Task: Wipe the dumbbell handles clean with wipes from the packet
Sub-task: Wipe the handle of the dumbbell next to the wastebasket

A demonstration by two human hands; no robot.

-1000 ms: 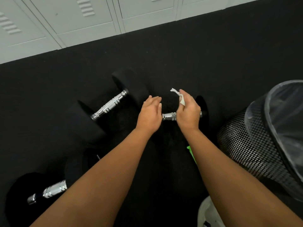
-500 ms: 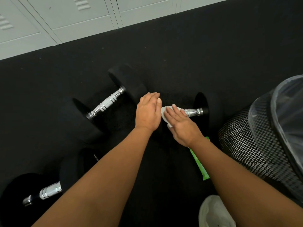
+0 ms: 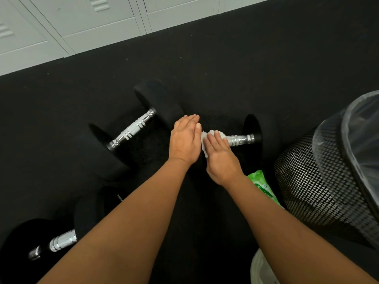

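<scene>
My right hand [image 3: 222, 160] curls its fingers over the wipe [image 3: 204, 138], pressing it on the left end of the dumbbell handle [image 3: 239, 139]. My left hand [image 3: 185, 140] lies flat just beside it, holding nothing. The handle runs sideways, with bare metal to the right of my grip.

You are looking down on a black rubber floor [image 3: 266, 68] that fills nearly the whole view, matte and faintly speckled under soft, even light. At the far edge of the floor, well apart from the black mesh waste bin [image 3: 307, 181], runs a row of pale grey metal lockers [image 3: 98, 27] with louvred vents in their doors. The bin itself stands on the floor at your right, lined with a translucent plastic bag [image 3: 365, 140] folded over its rim.
</scene>
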